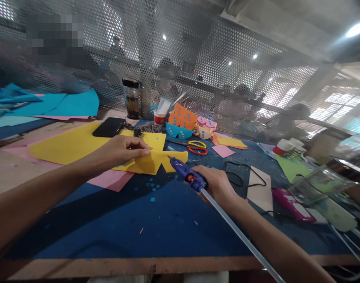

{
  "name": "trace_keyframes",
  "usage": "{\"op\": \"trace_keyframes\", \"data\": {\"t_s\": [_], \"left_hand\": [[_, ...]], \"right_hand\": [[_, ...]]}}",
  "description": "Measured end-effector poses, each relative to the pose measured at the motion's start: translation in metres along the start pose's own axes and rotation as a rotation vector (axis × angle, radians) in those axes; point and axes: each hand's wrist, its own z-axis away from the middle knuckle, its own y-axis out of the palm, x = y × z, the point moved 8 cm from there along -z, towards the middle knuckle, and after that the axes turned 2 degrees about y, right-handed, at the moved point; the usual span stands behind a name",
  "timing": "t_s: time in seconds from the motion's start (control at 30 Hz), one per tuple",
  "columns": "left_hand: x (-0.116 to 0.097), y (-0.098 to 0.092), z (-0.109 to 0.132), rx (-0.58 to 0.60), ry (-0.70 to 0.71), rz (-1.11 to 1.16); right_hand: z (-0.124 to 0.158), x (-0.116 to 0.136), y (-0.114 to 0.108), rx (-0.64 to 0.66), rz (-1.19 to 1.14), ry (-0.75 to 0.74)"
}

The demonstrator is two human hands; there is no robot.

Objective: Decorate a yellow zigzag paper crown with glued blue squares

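On my feed, the left hand (132,147) pinches the notched yellow strip (156,158) in closed fingers over the desk (109,228); the right hand (215,181) wraps the glue gun (184,170). I'd hold the paper steady, squeezing lightly; I can't tell whether the nozzle (169,157) touches.

There is one glue gun (184,170), one dark-lidded jar (132,101) and one pair of red-and-yellow scissors (194,148).

The glue gun (188,173) is violet-blue, the paper strip (156,158) yellow, the orange cutouts (182,116) blue-speckled.
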Motion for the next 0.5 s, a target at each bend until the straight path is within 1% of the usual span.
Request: {"op": "trace_keyframes", "data": {"t_s": [0.2,0.3,0.5], "left_hand": [[-0.0031,0.0003,0.0002,0.002,0.026,-0.009],[-0.0023,0.0004,0.0002,0.005,0.022,-0.008],[-0.0002,0.001,0.0007,0.012,-0.004,-0.003]], "right_hand": [[-0.0016,0.0035,-0.0006,0.018,-0.006,-0.009],[-0.0021,0.0043,0.0003,0.046,0.007,-0.003],[-0.0014,0.0053,-0.0002,0.04,0.023,-0.014]]}}
